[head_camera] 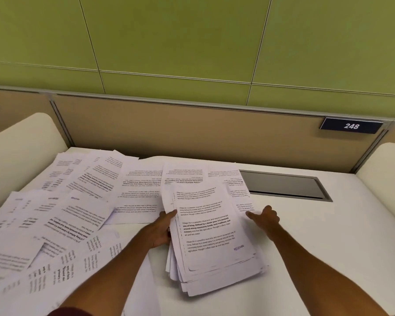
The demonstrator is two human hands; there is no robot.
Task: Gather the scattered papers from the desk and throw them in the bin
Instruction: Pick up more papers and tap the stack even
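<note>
The left hand (163, 229) grasps a stack (212, 238) of printed sheets by its left edge, thumb on the top sheet, fingers beneath. The stack lies near the middle of the white table (317, 236), its lower end fanned out toward the near edge. The top sheet carries paragraphs beginning "Village life is a peaceful, close-knit...", one in bold reading "way of living. Defined by a slower pace, it is centered around strong community bonds, local traditions, and primary"; a blue stamp at its lower right reads "RECEIVED".

The right hand (266, 216) is released, fingers loosely curled, thumb pointing at the stack's right edge; whether it touches the paper cannot be told.

Loose papers (78, 201) cover the left half of the table and run along the far edge, overlapping, many turned upside down or sideways. A grey recessed panel (283, 184) sits at the far right of the table. A dark plate (351, 126) on the partition reads "248".
</note>
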